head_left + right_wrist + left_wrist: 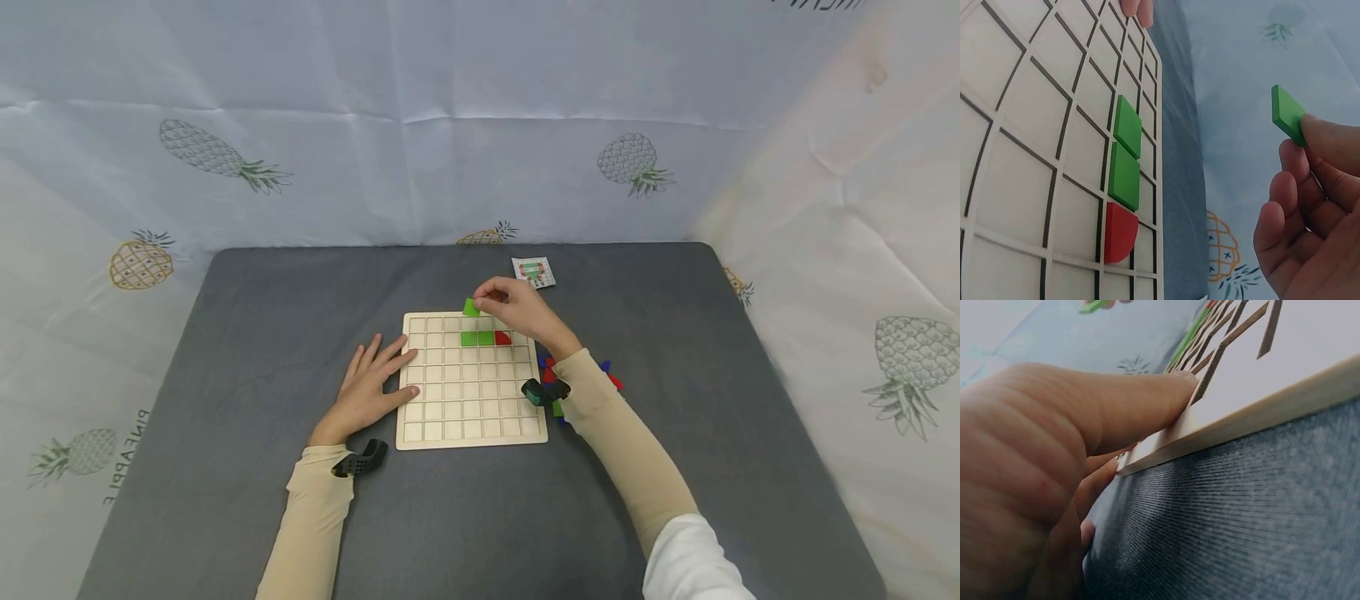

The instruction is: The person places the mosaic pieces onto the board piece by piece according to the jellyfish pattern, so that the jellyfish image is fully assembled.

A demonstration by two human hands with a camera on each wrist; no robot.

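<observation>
A pale wooden grid board point(472, 439) lies on the dark table. Two green square tiles point(1125, 175) sit side by side in one of its upper rows, with a red rounded-corner tile point(1120, 232) beside them. Raised above the board's far edge, my right hand point(521, 307) pinches another green square tile point(1287, 114) between thumb and fingertips. My left hand point(369, 392) is spread flat at the board's left side, its thumb point(1147, 403) and fingertips resting on the rim.
Right of the board, partly hidden under my right forearm, is a pile of red, blue and green tiles point(614, 382). A small pattern card point(533, 271) lies behind the board. Pineapple-print cloth point(420, 183) hangs behind the table.
</observation>
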